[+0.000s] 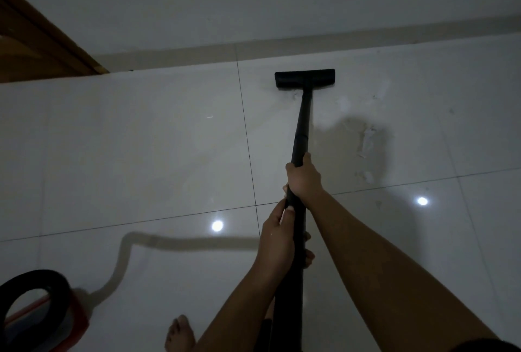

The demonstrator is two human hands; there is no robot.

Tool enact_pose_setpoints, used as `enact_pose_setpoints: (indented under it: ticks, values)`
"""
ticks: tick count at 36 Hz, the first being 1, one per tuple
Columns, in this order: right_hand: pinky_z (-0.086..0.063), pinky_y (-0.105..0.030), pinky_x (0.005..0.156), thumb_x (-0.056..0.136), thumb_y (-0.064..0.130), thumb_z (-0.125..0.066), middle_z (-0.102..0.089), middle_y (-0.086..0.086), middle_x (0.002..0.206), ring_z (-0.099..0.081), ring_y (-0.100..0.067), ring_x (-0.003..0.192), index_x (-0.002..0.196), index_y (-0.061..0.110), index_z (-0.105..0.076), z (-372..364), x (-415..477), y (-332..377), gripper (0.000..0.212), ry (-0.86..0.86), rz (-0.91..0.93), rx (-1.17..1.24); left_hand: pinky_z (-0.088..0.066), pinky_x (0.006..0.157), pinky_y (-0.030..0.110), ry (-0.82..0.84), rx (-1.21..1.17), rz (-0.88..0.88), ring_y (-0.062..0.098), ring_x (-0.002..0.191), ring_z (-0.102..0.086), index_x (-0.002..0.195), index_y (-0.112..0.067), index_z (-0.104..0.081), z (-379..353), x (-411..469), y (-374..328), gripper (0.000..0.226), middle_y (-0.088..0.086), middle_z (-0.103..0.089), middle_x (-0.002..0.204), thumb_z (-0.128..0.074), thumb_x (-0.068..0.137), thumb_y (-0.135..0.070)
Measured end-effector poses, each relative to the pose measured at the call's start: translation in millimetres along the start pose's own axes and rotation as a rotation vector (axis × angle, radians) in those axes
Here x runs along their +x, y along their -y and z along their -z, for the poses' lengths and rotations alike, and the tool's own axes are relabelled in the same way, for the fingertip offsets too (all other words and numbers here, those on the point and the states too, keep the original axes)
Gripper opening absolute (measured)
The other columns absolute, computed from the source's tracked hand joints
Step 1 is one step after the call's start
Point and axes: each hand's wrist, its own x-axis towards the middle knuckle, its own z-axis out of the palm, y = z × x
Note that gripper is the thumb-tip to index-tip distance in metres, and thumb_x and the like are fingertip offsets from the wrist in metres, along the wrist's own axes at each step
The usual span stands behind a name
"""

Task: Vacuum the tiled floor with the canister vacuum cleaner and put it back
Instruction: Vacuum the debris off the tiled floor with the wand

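Note:
A black vacuum wand (302, 126) runs from my hands out to a flat black floor head (305, 78), which rests on the pale tiled floor (141, 140) near the wall. My right hand (304, 179) grips the wand higher up, and my left hand (277, 241) grips it just below. The canister (36, 312), red with a black handle loop, sits at the bottom left. White dusty smears and flakes (366, 140) lie on the tile right of the wand.
A white wall with a beige skirting (310, 44) closes the far side. A brown wooden door frame (42, 41) stands at the upper left. My bare foot (180, 334) is at the bottom edge. The hose's shadow (174, 243) crosses the floor.

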Motion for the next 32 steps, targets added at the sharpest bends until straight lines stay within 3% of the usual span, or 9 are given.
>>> enact_pose_setpoints:
  ticks: [9,16,23,28,32]
  values:
    - [-0.043,-0.020,0.044,0.100,0.016,-0.040,-0.051,-0.007,0.089,-0.054,-0.014,0.055,0.155,0.024,-0.007,-7.4,-18.1,-15.0,0.065,0.008,0.002,-0.011,-0.044,0.038,0.020,-0.023,0.007,-0.003,0.011,0.036,-0.051,0.134,-0.022,-0.048,7.3,-14.3,15.5,0.036,0.013,-0.053,0.071,-0.030,0.102,-0.027]
    - [-0.042,-0.018,0.041,0.099,0.016,-0.040,-0.052,-0.013,0.101,-0.052,-0.013,0.053,0.154,0.023,-0.011,-12.6,-30.7,-31.5,0.063,0.006,-0.014,-0.039,-0.046,0.040,0.021,-0.034,-0.004,0.006,0.012,0.041,-0.053,0.132,-0.020,-0.050,10.3,-27.6,31.3,0.036,0.012,-0.054,0.071,-0.031,0.102,-0.026]
    - [-0.049,-0.025,0.050,0.099,0.016,-0.040,-0.050,-0.007,0.079,-0.052,-0.016,0.051,0.153,0.021,-0.015,-22.0,-44.7,-57.8,0.060,-0.024,-0.043,-0.052,-0.046,0.038,0.020,-0.004,-0.017,0.031,0.011,0.043,-0.053,0.132,-0.022,-0.049,18.5,-46.1,50.2,0.035,0.012,-0.054,0.074,-0.030,0.102,-0.025]
    - [-0.044,-0.022,0.045,0.097,0.015,-0.041,-0.052,-0.014,0.097,-0.053,-0.015,0.052,0.153,0.020,-0.015,-28.6,-62.8,-72.9,0.061,-0.028,-0.045,-0.055,-0.045,0.038,0.018,0.020,0.000,0.020,0.013,0.042,-0.052,0.132,-0.021,-0.047,28.3,-60.2,66.7,0.035,0.014,-0.053,0.073,-0.029,0.103,-0.025]
    - [-0.037,-0.017,0.041,0.098,0.016,-0.041,-0.052,-0.014,0.101,-0.052,-0.012,0.053,0.154,0.019,-0.011,-35.5,-83.6,-86.1,0.063,-0.035,-0.035,-0.083,-0.043,0.037,0.016,0.041,0.058,-0.003,0.007,0.036,-0.053,0.133,-0.017,-0.046,39.6,-75.0,82.0,0.036,0.012,-0.054,0.071,-0.028,0.103,-0.024]
